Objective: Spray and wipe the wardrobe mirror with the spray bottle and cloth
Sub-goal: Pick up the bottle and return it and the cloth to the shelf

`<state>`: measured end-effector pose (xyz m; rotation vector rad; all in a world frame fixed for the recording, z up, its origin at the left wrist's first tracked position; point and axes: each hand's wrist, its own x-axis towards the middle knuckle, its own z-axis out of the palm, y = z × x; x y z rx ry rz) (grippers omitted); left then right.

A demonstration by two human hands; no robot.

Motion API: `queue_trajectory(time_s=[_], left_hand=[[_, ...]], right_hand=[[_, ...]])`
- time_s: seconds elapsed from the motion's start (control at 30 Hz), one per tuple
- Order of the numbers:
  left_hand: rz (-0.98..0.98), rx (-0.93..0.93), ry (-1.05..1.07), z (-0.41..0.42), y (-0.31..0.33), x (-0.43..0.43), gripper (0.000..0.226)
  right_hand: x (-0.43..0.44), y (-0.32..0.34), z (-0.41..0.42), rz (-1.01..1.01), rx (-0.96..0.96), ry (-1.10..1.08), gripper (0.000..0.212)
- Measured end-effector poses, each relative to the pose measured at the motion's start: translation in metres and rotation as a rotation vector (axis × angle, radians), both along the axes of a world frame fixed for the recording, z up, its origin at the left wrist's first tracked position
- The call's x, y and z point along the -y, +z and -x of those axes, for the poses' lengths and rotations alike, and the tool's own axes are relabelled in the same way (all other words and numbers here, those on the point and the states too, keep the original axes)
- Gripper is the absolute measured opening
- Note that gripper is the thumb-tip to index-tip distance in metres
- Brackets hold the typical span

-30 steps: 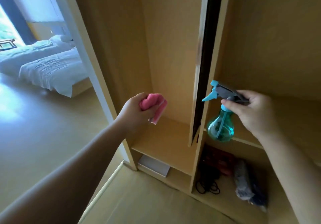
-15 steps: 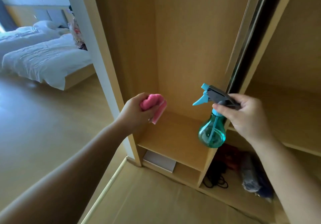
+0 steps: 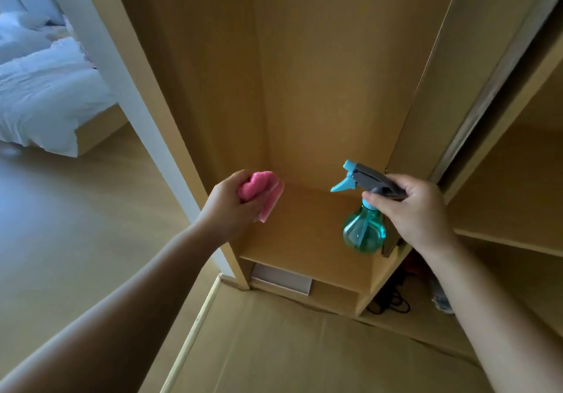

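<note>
The bottle (image 3: 364,234) hangs from the right hand (image 3: 417,213), whose fingers curl round the grey trigger head, the blue nozzle aimed left into the open wardrobe. It is a small teal see-through flask, round-bellied, with a dip tube visible inside; how full it is cannot be told. Over the last second the view has swung up and right and drawn closer, so the bottle now sits in front of the middle shelf (image 3: 307,234) rather than beside the dark edge of the sliding door (image 3: 475,112), which has slid off to the far right. Both hands have kept their grips and spacing. That suggests the person is still lining up; no spray has been fired and no mirror face shows plainly here, so the task looks barely begun.

The cloth (image 3: 262,191), pink and bunched, is clamped in the left hand (image 3: 231,206), fingers wrapped round it, just left of the bottle and apart from it. A bed (image 3: 45,100) lies far left beyond the wardrobe; cables (image 3: 390,301) lie low on the right.
</note>
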<state>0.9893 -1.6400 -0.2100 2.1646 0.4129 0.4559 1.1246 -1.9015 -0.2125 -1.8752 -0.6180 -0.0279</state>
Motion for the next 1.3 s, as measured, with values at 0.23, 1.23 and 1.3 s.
queue_trajectory(time_s=[0.23,1.23,1.3], left_hand=[[0.071,-0.051,-0.140,-0.021,-0.053,-0.050,0.011],[0.157,-0.223,-0.249,-0.016,-0.606,-0.058,0.036],[0.149,-0.211,-0.261,-0.030,-0.647,-0.056,0.037]], right_hand=[[-0.035,-0.045,0.024,0.080,-0.047,-0.158,0.014],[-0.060,-0.607,0.043,0.254,-0.292,-0.187,0.018],[-0.060,-0.651,0.030,0.294,-0.289,-0.187,0.016]])
